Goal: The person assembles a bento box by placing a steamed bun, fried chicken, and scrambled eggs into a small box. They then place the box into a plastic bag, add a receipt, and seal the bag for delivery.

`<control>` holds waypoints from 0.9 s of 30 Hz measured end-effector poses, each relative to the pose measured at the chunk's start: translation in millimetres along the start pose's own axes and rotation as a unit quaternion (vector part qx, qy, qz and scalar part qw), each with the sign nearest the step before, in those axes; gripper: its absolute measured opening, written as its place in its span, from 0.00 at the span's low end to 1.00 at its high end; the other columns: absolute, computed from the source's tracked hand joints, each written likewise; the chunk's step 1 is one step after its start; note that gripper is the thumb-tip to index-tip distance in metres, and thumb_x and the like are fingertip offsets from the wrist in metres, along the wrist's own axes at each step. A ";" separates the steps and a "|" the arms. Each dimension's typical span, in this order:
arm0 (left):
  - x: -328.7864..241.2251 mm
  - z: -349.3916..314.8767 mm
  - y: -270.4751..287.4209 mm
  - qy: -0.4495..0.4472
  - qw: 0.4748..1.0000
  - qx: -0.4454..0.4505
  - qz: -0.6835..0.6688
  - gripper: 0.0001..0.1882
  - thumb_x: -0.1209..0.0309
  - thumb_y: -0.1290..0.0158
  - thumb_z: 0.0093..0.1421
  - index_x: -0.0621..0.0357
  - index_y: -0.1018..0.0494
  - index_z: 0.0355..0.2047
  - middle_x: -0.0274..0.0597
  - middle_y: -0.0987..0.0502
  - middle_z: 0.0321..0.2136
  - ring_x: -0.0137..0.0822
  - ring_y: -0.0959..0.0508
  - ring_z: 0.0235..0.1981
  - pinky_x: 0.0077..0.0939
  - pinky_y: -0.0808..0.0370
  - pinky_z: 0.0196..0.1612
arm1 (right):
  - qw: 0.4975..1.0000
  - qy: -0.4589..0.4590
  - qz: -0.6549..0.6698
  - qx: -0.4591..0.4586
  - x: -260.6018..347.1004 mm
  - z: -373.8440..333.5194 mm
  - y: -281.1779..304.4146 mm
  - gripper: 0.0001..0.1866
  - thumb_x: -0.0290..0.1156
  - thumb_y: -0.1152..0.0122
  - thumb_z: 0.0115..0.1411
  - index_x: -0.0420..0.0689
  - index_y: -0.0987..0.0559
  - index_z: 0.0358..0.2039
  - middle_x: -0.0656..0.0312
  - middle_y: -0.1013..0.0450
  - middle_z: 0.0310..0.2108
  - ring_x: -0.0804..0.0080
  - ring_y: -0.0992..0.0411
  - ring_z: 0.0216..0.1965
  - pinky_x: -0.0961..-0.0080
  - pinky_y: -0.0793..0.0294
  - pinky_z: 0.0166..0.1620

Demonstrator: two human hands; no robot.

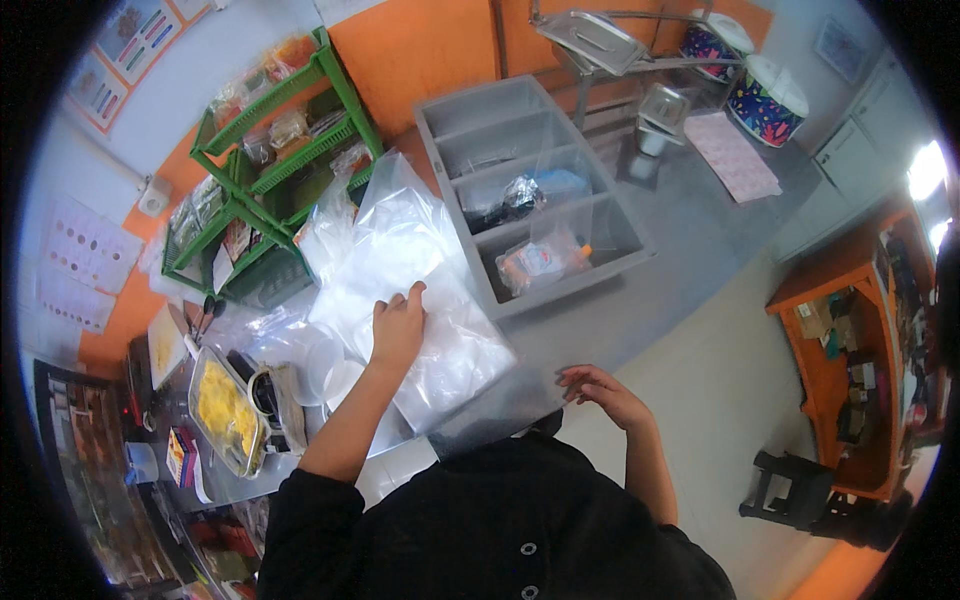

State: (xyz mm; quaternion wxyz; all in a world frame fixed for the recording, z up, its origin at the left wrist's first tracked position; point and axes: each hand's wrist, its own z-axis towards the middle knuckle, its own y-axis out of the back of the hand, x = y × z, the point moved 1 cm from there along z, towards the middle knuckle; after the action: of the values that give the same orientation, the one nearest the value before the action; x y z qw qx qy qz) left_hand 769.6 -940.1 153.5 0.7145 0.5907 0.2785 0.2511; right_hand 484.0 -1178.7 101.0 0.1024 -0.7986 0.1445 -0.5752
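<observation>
My left hand (400,326) lies on a thick stack of clear plastic bags (455,345) on the metal table. Its fingers are apart and partly bent, one of them stretched out over the top bag. No bag edge shows gripped between them. Past the table's near edge, my right hand (606,394) hovers with loosely spread fingers and nothing in it. Directly beyond the stack is a grey divided bin (610,215), and in its nearest compartment lies a clear packet with orange parts (545,260).
At the left, green stacked baskets (265,180) hold packets. A steel tray of yellow food (228,408) and a beige pouch (283,408) lie nearer me. Beyond the bin are a pink patterned sheet (732,155) and patterned canisters (768,100). An orange shelf unit (835,370) and black stool (790,488) stand right.
</observation>
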 end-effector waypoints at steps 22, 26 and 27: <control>-49.5 -14.4 257.2 -0.014 0.910 -0.064 -0.410 0.09 0.83 0.50 0.55 0.61 0.25 0.37 0.31 0.34 0.17 0.17 0.37 0.15 0.14 0.41 0.19 | 0.940 0.057 -0.028 0.336 56.7 93.8 -165.7 0.33 0.37 0.48 0.65 0.47 0.49 0.66 0.57 0.38 0.56 0.69 0.37 0.56 0.68 0.37 0.58; -75.1 -27.1 259.2 -0.069 0.918 -0.090 -0.381 0.09 0.83 0.51 0.55 0.62 0.22 0.34 0.32 0.32 0.18 0.20 0.34 0.18 0.18 0.40 0.22 | 0.982 0.049 0.158 0.094 42.6 113.3 -199.6 0.42 0.41 0.45 0.64 0.51 0.60 0.68 0.57 0.44 0.61 0.66 0.38 0.58 0.66 0.38 0.60; -76.4 -29.1 261.4 -0.098 0.925 -0.102 -0.354 0.09 0.83 0.51 0.55 0.62 0.22 0.34 0.34 0.30 0.20 0.23 0.31 0.20 0.19 0.37 0.25 | 0.972 0.015 0.234 -0.028 39.0 115.0 -196.6 0.43 0.42 0.44 0.63 0.52 0.62 0.68 0.57 0.45 0.61 0.65 0.39 0.59 0.65 0.38 0.60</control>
State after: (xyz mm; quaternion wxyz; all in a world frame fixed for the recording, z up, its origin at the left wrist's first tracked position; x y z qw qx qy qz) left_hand 686.7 -926.2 414.2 0.8370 0.3996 0.3704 -0.0501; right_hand 626.8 -1008.4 164.1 0.2091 -0.7365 0.3448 -0.5431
